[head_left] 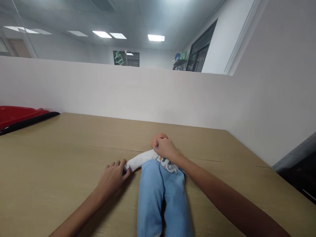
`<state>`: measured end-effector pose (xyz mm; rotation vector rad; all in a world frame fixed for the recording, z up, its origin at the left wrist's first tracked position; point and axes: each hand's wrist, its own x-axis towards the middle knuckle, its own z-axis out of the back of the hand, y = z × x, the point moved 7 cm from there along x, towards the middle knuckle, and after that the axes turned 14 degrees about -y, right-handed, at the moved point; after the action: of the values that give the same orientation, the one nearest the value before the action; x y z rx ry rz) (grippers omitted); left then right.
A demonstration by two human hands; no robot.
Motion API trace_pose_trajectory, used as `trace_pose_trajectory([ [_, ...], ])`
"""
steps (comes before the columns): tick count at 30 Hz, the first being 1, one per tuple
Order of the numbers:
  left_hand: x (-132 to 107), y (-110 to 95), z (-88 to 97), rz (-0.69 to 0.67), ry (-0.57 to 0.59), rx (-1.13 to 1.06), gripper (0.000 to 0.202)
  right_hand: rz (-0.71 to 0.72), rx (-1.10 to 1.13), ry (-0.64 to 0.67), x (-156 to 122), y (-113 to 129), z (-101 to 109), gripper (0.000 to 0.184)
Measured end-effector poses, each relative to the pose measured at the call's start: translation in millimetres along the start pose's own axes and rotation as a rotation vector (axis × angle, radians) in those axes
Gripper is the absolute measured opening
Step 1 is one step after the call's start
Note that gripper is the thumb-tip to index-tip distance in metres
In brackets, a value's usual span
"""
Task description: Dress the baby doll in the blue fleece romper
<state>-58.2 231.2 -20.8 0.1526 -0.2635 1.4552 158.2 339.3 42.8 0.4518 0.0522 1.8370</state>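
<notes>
Blue overalls could twist if the left hand, pinching the sleeve, outpulls the right hand pinching the neckline.

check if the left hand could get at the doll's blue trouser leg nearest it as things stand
Likely yes: only tabletop shows between the left hand and that blue trouser leg. The hand does seem to grip the end of the white sleeve, so it may need to let go first.
</notes>
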Motion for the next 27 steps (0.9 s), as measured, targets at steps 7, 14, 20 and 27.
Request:
trace_pose_trajectory([
  [7, -3.8, 0.9, 1.2, -0.013, -0.016, -0.090, 0.047, 0.065, 0.375, 0.283, -45.8, -51.7, 12.6, 0.050],
  [14, 5.3, -22.7, 13.2, -0.052, -0.198, -0.137, 0.044, 0.100, 0.537, 0.182, -116.0, -110.0, 30.5, 0.028],
  [20, 31.0, -137.8, 54.6, -0.431, -0.269, -0.568, 0.029, 0.100, 0.268, -0.198, -150.7, -150.5, 37.7, 0.048],
  [27, 74.4, -218.3, 20.9, -0.675, -0.115, -0.360, 0.013, -0.014, 0.241, -0.242, -164.9, -181.9, 35.0, 0.052],
])
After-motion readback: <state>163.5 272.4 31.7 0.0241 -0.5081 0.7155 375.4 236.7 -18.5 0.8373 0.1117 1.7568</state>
